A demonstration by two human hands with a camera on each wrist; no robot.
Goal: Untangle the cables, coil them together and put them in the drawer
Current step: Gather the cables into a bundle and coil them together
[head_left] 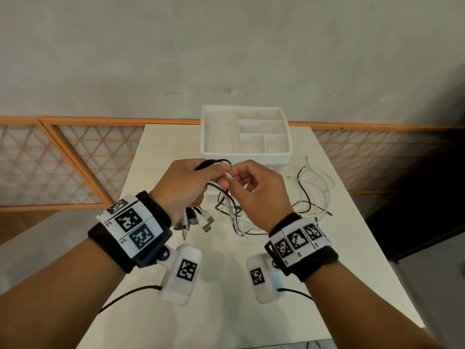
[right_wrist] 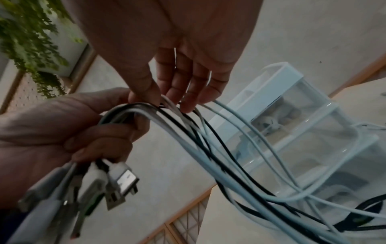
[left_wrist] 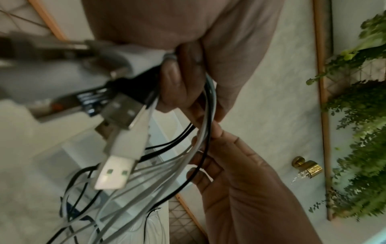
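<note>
Your left hand (head_left: pixel 185 187) grips the cables (head_left: pixel 227 202) near their plugs; your right hand (head_left: pixel 254 190) pinches one white strand. Tugging it may tighten the tangle on the surface (head_left: pixel 226 311).

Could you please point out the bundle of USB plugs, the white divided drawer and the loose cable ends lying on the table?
USB plugs (head_left: pixel 198 221), head view, white plug below the left hand.
Drawer (head_left: pixel 245 156), head view, front wall.
Loose cable ends (head_left: pixel 305 170), head view, black tip right of the drawer.
</note>
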